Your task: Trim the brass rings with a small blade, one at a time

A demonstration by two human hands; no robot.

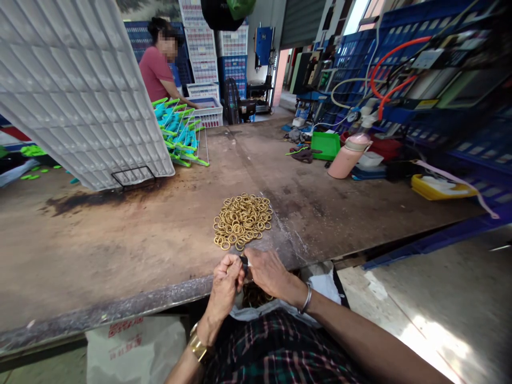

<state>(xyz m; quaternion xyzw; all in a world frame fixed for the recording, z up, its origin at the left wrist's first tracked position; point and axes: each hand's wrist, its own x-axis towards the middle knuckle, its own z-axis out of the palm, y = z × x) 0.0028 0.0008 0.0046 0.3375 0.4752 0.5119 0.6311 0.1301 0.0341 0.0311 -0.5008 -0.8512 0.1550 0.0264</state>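
My left hand, with a gold watch at the wrist, is closed in a pinch at the front edge of the table. A small black piece sits at its fingertips; its kind cannot be made out. Against it, from the other side, comes my right hand, its fingers bent and pressed together. Whatever the right fingers grip is hidden behind the hand. Just beyond both hands lies a heap of gold-coloured rings. Below them, on my lap, an open bag holds dark brownish pieces, partly covered by my hands.
A stack of white ribbed trays leans at the left, beside green and turquoise parts. To the right stand a pink bottle, a green tray and a yellow tray. Behind the table, another person reaches into a white crate.
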